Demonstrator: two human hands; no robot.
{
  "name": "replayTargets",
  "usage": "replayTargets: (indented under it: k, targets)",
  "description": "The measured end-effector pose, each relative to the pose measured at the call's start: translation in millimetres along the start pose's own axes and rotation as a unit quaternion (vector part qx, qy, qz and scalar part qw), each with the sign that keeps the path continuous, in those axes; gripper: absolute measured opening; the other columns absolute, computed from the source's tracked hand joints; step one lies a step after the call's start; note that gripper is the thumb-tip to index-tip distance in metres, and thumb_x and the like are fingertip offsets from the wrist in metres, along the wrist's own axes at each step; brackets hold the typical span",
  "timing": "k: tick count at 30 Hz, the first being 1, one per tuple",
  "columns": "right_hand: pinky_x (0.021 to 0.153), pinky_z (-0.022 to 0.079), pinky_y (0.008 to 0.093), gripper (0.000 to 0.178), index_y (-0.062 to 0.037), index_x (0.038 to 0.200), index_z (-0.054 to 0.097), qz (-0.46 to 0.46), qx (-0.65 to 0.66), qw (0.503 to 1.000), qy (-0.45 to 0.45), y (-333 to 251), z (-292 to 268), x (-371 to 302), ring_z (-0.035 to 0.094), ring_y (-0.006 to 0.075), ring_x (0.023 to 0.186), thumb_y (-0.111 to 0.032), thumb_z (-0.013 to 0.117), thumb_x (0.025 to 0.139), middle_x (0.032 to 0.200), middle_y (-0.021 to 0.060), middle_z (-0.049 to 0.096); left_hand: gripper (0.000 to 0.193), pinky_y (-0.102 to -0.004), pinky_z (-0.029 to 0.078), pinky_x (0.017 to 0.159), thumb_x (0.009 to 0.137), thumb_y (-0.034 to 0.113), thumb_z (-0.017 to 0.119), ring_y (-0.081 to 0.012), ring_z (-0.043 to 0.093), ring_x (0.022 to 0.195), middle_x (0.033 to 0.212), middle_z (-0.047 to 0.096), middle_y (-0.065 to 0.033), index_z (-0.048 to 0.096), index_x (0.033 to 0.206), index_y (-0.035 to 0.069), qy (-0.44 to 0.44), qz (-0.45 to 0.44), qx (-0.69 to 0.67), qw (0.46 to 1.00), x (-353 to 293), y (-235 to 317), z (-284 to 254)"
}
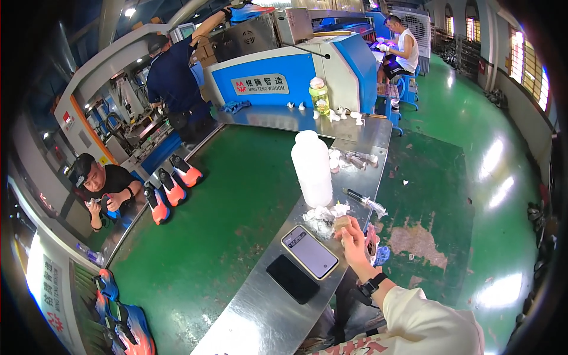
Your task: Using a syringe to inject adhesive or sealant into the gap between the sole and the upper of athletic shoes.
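Observation:
My right hand (353,241), with a dark watch on its wrist, is closed around a small tan block (341,223) at the edge of the metal bench (236,316). Crumpled white tissue (321,222) lies just left of that hand, and behind it stands a large white plastic bottle (312,171). A phone with a lit screen (310,252) rests nearer to me, beside a dark-screened phone (293,279). Beyond the hand, a slim dark tool (357,197) with a whitish end lies on the bench. My left hand is out of view.
Orange-and-blue shoes (173,188) stand on a ledge at left, near a seated person (100,189) handling a shoe. Another person (177,83) reaches over a blue-and-white machine (284,77). Farther right sits a third person (405,50). A yellow-green bottle (319,97) stands at the back.

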State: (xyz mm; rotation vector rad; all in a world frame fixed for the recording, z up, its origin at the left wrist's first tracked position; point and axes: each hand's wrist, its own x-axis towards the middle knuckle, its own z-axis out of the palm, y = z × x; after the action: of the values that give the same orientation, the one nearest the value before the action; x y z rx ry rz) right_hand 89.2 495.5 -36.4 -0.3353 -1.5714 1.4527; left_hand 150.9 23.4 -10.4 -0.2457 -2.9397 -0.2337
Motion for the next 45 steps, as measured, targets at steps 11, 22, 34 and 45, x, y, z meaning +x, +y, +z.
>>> replayTargets:
  k: [11, 22, 34, 45]
  targets:
    - [0.086, 0.039, 0.0332, 0.028, 0.0000, 0.072, 0.061, 0.024, 0.006, 1.000, 0.002, 0.3, 0.1, -2.0, 0.050, 0.0233, 0.104, -0.018, 0.049, 0.090, 0.113, 0.0118, 0.051, 0.059, -0.0502, 0.018, 0.108, 0.082, 0.036, 0.054, -0.0355, 0.029, 0.132, 0.139, 0.037, -0.0210, 0.046, 0.130, 0.003, -0.011, 0.006, 0.025, 1.000, -2.3, -4.2, 2.1]
    - [0.085, 0.039, 0.0309, 0.028, 0.0013, 0.073, 0.060, 0.012, -0.001, 1.000, 0.006, -3.8, 0.4, 0.7, 0.050, 0.0214, 0.102, -0.018, 0.050, 0.090, 0.115, 0.0113, 0.050, 0.057, -0.0507, 0.019, 0.107, 0.084, 0.035, 0.053, -0.0364, 0.029, 0.131, 0.139, 0.037, -0.0219, 0.046, 0.130, 0.003, -0.002, 0.021, 0.037, 0.999, 1.0, -2.2, 2.1]
    - [0.090, 0.036, 0.0326, 0.026, 0.0011, 0.073, 0.060, 0.004, 0.005, 1.000, 0.012, -2.7, 0.6, -0.4, 0.049, 0.0233, 0.106, -0.017, 0.050, 0.090, 0.115, 0.0123, 0.051, 0.057, -0.0499, 0.018, 0.108, 0.081, 0.035, 0.058, -0.0337, 0.028, 0.132, 0.139, 0.037, -0.0200, 0.047, 0.129, 0.006, -0.015, -0.012, -0.005, 1.000, 0.8, -3.1, 1.3]
    - [0.086, 0.037, 0.0306, 0.029, 0.0008, 0.072, 0.059, 0.038, 0.019, 0.999, 0.017, -0.9, -0.2, -1.2, 0.048, 0.0208, 0.103, -0.020, 0.050, 0.090, 0.115, 0.0104, 0.050, 0.058, -0.0503, 0.017, 0.108, 0.080, 0.032, 0.059, -0.0329, 0.027, 0.133, 0.140, 0.037, -0.0200, 0.046, 0.130, 0.007, -0.011, -0.008, -0.008, 1.000, 2.6, -0.6, 0.0]
